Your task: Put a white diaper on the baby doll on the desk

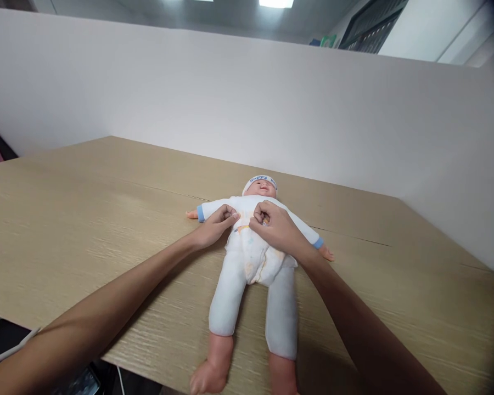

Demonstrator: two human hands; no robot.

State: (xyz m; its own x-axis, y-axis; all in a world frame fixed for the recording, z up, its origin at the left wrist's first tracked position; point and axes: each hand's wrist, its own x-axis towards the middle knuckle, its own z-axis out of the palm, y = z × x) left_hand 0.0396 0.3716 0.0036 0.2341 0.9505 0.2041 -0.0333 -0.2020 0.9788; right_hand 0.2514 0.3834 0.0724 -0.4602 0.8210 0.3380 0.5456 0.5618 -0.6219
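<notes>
A baby doll in a white outfit with blue cuffs and a white cap lies on its back, head away from me. Around its hips is a white diaper with small coloured prints. My left hand pinches the diaper's upper edge at the left of the doll's waist. Opposite it, my right hand is closed on the upper edge at the right, its fingers curled. The two hands are a short way apart over the doll's belly.
The doll rests on a wooden table with a white partition behind it. Cables and dark items show below the table's front left edge. Something pink is at the far left.
</notes>
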